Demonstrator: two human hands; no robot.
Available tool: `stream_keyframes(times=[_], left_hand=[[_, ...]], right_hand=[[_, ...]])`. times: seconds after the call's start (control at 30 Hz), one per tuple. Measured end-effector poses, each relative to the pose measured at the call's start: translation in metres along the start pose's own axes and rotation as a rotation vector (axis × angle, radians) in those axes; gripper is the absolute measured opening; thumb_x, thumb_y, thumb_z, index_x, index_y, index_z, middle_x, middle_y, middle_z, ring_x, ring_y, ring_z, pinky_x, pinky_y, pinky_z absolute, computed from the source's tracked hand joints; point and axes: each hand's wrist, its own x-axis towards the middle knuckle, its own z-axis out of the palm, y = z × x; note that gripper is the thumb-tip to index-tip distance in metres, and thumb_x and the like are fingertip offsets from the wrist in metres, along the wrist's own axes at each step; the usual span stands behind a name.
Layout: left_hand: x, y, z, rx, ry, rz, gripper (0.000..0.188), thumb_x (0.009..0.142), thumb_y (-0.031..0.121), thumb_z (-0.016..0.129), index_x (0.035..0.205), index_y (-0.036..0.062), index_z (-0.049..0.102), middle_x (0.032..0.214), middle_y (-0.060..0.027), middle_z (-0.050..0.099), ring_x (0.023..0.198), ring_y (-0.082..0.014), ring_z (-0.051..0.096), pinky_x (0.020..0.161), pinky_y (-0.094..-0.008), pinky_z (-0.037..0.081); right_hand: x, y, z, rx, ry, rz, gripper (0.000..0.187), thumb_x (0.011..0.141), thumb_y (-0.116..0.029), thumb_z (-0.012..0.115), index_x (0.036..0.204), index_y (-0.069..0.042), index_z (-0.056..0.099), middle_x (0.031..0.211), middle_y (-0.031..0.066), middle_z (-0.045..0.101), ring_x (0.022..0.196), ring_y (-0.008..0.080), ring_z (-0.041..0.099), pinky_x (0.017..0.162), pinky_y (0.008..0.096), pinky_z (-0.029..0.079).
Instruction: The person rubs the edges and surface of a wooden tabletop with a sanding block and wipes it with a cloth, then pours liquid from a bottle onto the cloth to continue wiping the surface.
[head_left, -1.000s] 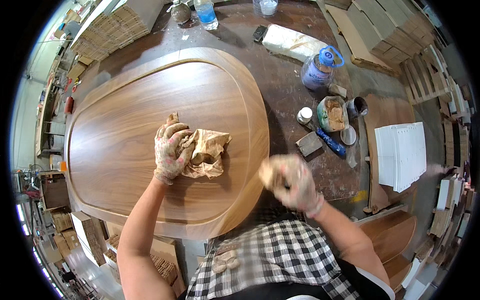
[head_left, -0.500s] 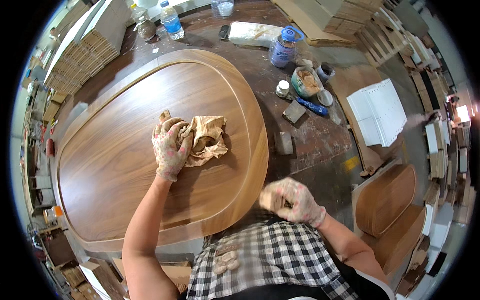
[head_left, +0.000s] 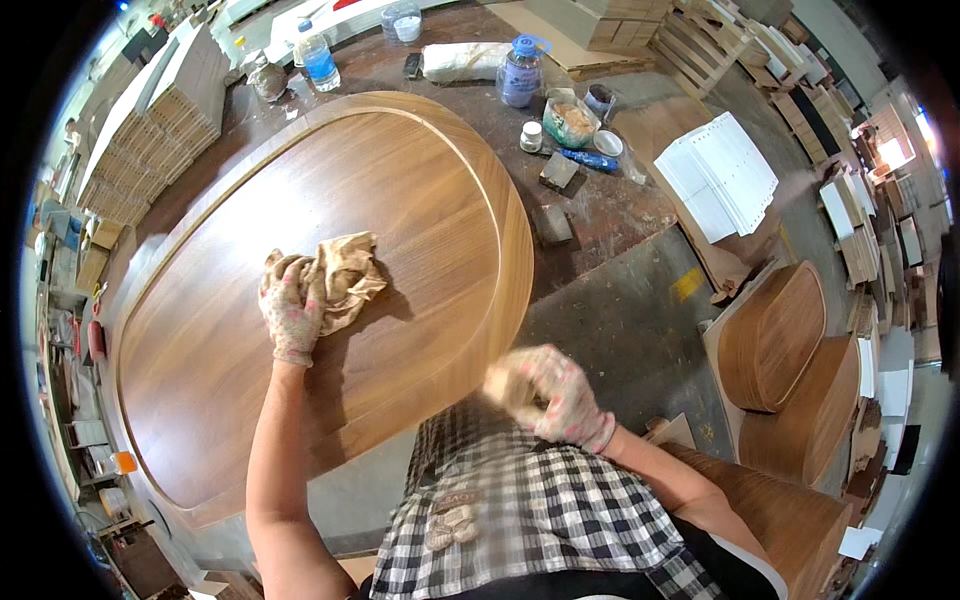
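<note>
A stack of pale boards (head_left: 150, 140) stands past the far left side of the brown wooden panel (head_left: 430, 250). The gloved left hand (head_left: 291, 308) is on the middle of the panel, fingers bent and gripping a crumpled tan cloth (head_left: 352, 282) against its face. By the panel's near right edge is the gloved right hand (head_left: 562, 398), fingers curled in; blur leaves unclear whether it holds anything. Right of the panel, grey blocks (head_left: 553, 224) lie on the desk (head_left: 625, 205), with white sheets (head_left: 718, 180) farther right.
</note>
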Motion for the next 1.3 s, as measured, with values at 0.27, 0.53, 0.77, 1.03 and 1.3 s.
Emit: stream_keyframes(times=[0.27,0.53,0.77,1.03,1.3], left_hand=[[-0.023,-0.013,-0.007,0.026,0.015,-0.087,0.034,0.085,0.015,0.069,0.118,0.0083,0.066,0.123,-0.0125,0.064,0.120,-0.0357,0.056,0.107,-0.0481,0.039],[-0.020,-0.002,-0.017,0.031,-0.029,-0.099,0.029,0.088,0.012,0.067,0.117,0.0058,0.067,0.121,-0.0148,0.065,0.119,-0.0374,0.057,0.103,-0.0480,0.043],[-0.019,-0.002,-0.018,0.047,-0.010,-0.094,0.031,0.086,0.012,0.068,0.116,0.0052,0.067,0.121,-0.0161,0.064,0.117,-0.0385,0.057,0.104,-0.0484,0.043],[-0.015,-0.009,-0.017,0.024,-0.084,-0.012,0.030,0.087,0.022,0.068,0.115,0.0107,0.067,0.124,-0.0102,0.062,0.123,-0.0357,0.053,0.108,-0.0497,0.035],[-0.013,-0.020,-0.027,-0.161,-0.200,0.193,0.030,0.086,0.021,0.069,0.113,0.0077,0.067,0.122,-0.0122,0.062,0.120,-0.0361,0.054,0.105,-0.0504,0.038]], right_hand=[[0.028,0.045,-0.001,-0.217,0.183,-0.022,0.040,0.080,-0.012,0.077,0.115,-0.005,0.059,0.113,0.0135,0.063,0.099,0.0289,0.063,0.090,0.0403,0.053],[0.016,0.013,0.009,-0.172,0.201,-0.125,0.047,0.075,-0.013,0.080,0.117,-0.005,0.060,0.113,0.0129,0.065,0.104,0.0319,0.063,0.091,0.0411,0.054],[-0.030,-0.031,0.076,0.020,-0.052,-0.139,0.043,0.075,-0.013,0.079,0.114,-0.007,0.063,0.114,0.0142,0.065,0.107,0.0320,0.061,0.093,0.0456,0.050],[0.002,-0.039,0.072,-0.328,0.390,0.085,0.032,0.080,-0.004,0.076,0.109,-0.006,0.063,0.111,0.0136,0.064,0.103,0.0269,0.062,0.087,0.0381,0.054],[-0.040,-0.120,0.161,-0.167,0.353,0.220,0.034,0.082,-0.014,0.078,0.111,-0.004,0.065,0.108,0.0131,0.067,0.101,0.0287,0.066,0.092,0.0413,0.052]])
